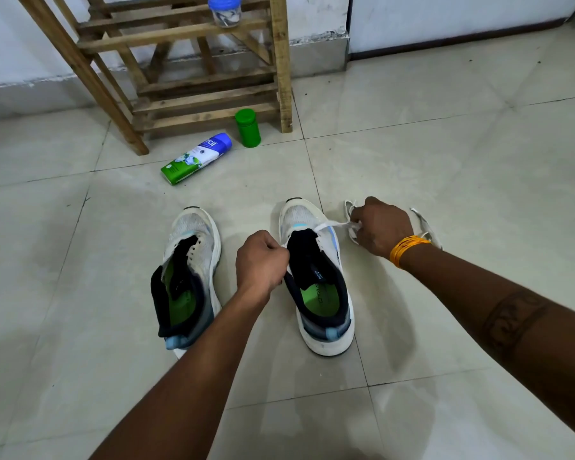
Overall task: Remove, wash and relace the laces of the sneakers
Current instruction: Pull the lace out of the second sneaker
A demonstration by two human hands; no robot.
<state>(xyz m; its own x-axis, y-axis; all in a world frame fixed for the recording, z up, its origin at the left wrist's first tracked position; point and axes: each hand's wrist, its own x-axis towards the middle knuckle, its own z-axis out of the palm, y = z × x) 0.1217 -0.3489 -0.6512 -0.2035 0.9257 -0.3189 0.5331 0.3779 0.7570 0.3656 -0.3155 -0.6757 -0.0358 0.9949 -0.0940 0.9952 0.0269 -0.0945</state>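
Evenly — both hands pinch the lace (329, 224): left hand (261, 257) at nine o'clock of the right sneaker (316, 280), right hand (379, 227) at two; keep lengths matched.

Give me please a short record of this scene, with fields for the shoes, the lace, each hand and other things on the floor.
left sneaker: on the tiled floor, no lace visible in it
right sneaker: white lace runs across its front eyelets
left hand: pinches the lace at the shoe's left side
right hand: grips the lace to the shoe's right
loose lace: on the floor behind the right hand
green jar: upright by the wooden rack
tube: lying flat
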